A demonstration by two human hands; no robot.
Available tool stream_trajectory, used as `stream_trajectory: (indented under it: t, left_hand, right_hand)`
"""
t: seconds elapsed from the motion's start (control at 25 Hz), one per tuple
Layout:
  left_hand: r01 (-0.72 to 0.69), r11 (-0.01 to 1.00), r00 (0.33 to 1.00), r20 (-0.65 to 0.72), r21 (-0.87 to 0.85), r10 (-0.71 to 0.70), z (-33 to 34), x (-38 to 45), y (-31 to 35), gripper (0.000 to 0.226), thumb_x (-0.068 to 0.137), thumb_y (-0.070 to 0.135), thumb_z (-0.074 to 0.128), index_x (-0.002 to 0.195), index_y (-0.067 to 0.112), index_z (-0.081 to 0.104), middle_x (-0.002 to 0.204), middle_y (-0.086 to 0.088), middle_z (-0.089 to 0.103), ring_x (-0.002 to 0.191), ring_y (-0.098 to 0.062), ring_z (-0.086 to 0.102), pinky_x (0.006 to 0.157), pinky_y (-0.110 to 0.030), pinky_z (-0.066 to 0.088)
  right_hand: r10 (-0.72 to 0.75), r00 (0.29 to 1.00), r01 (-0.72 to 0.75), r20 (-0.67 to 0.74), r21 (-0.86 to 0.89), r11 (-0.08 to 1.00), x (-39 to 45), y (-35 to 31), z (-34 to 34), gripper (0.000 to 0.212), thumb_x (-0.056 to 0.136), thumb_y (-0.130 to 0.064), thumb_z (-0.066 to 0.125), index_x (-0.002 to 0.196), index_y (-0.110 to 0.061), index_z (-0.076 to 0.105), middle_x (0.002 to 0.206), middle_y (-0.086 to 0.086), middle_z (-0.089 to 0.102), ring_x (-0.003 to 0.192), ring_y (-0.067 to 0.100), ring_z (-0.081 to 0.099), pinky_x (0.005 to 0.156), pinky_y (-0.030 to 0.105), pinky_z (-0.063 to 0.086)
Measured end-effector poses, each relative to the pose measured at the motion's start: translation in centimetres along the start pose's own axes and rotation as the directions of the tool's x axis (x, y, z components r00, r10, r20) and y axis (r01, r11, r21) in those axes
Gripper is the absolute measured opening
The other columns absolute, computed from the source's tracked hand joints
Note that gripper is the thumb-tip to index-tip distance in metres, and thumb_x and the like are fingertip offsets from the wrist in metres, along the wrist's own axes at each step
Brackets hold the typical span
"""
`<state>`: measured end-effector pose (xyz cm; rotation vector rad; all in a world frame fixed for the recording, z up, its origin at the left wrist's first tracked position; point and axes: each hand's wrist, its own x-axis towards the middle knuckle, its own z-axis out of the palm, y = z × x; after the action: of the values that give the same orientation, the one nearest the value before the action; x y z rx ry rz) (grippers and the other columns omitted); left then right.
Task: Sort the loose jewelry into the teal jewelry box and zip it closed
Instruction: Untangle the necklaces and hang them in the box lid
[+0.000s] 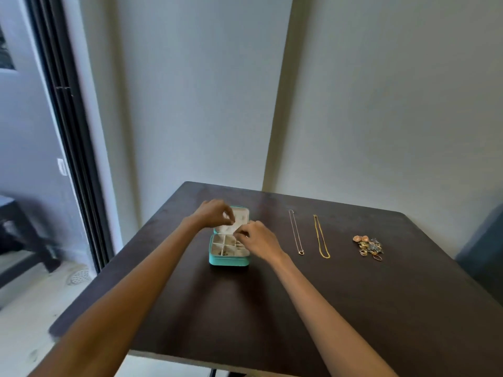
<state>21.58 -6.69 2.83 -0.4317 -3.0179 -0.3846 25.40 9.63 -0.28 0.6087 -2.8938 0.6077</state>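
Curling over the open box [229, 259], the fingers of the left hand [213, 214] were bent with thumb and fingertips close, as if pinching something small against the lid's pale lining, though whether anything lay between them was too small and blurred to tell. The right hand [260, 240] hovered at the box's right edge with its fingers likewise curled toward the compartments; I could not tell what, if anything, it held. The box sat on the dark table [353, 308], lid thrown back, its teal shell grainy-looking and its cream interior divided into little square cells, a few with small pieces already in them. Well to the right lay a thin pale chain [295, 232] and a yellow chain [321, 238], both stretched out in narrow loops, and farther right a heap [368, 247] of rings and earrings, glinting gold, peach and blue. From there, a tiny piece could slip from the fingertips onto the table, the fine chains might knot if bunched, and anything left across the rim would likely jam the zip.
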Motion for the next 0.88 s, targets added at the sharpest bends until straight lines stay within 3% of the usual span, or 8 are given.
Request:
stream_trajectory:
  t: [0.12, 0.24, 0.4, 0.52, 0.6, 0.88]
  left_hand:
    - [0.005, 1.000, 0.998, 0.058, 0.015, -0.006, -0.3, -2.5, -1.9, 0.018, 0.087, 0.030, 0.061, 0.102, 0.027, 0.072, 0.113, 0.002, 0.061, 0.104, -0.016, 0.053, 0.096, -0.034, 0.035]
    - [-0.029, 1.000, 0.994, 0.106, 0.010, 0.027, 0.2, -3.6, -2.8, 0.020, 0.087, 0.034, 0.061, 0.103, 0.029, 0.072, 0.112, 0.005, 0.060, 0.095, -0.010, 0.051, 0.094, -0.033, 0.035]
    - [-0.035, 0.999, 0.993, 0.115, -0.035, 0.038, 1.5, -4.0, -2.9, 0.021, 0.085, 0.031, 0.062, 0.103, 0.026, 0.073, 0.110, 0.003, 0.062, 0.091, -0.013, 0.055, 0.085, -0.030, 0.040]
    - [-0.026, 0.997, 0.995, 0.098, -0.073, 0.033, 2.2, -4.4, -2.7, 0.020, 0.085, 0.024, 0.061, 0.101, 0.025, 0.074, 0.108, 0.003, 0.065, 0.095, -0.018, 0.059, 0.082, -0.030, 0.045]
    - [-0.017, 0.996, 0.995, 0.095, -0.092, 0.026, 2.8, -4.7, -2.7, 0.019, 0.084, 0.023, 0.063, 0.099, 0.026, 0.075, 0.107, 0.003, 0.065, 0.094, -0.017, 0.058, 0.082, -0.030, 0.047]
    - [-0.023, 0.996, 0.998, 0.051, -0.081, 0.027, 3.4, -5.2, -2.2, 0.019, 0.084, 0.021, 0.063, 0.100, 0.023, 0.074, 0.107, 0.003, 0.066, 0.093, -0.016, 0.060, 0.081, -0.025, 0.044]
  right_hand:
    - [0.005, 0.989, 0.004, 0.149, -0.062, 0.998, 0.8, -2.0, 0.6, 0.027, 0.090, -0.033, 0.055, 0.108, -0.018, 0.070, 0.113, 0.008, 0.066, 0.102, 0.025, 0.061, 0.076, 0.032, 0.045]
    - [0.050, 0.980, -0.030, 0.193, -0.105, 0.994, 1.3, -2.7, 0.8, 0.031, 0.085, -0.041, 0.062, 0.108, -0.022, 0.070, 0.112, 0.004, 0.067, 0.104, 0.024, 0.061, 0.078, 0.031, 0.044]
    - [0.081, 0.987, -0.058, 0.140, -0.161, 0.985, 1.3, -3.0, 1.1, 0.037, 0.082, -0.050, 0.063, 0.100, -0.018, 0.070, 0.107, 0.005, 0.069, 0.099, 0.025, 0.062, 0.074, 0.030, 0.042]
    - [0.125, 0.992, -0.117, 0.027, -0.208, 0.971, 0.8, -3.1, 1.7, 0.049, 0.079, -0.061, 0.059, 0.095, -0.015, 0.068, 0.104, 0.006, 0.069, 0.098, 0.025, 0.063, 0.073, 0.031, 0.043]
    - [0.156, 0.987, -0.144, 0.032, -0.235, 0.961, 0.5, -3.0, 2.1, 0.059, 0.075, -0.067, 0.059, 0.092, -0.012, 0.068, 0.103, 0.007, 0.069, 0.099, 0.026, 0.062, 0.070, 0.031, 0.041]
    - [0.159, 0.987, -0.164, -0.040, -0.197, 0.967, -0.1, -3.5, 2.5, 0.047, 0.080, -0.056, 0.061, 0.096, -0.012, 0.068, 0.106, 0.007, 0.067, 0.102, 0.026, 0.059, 0.071, 0.030, 0.041]
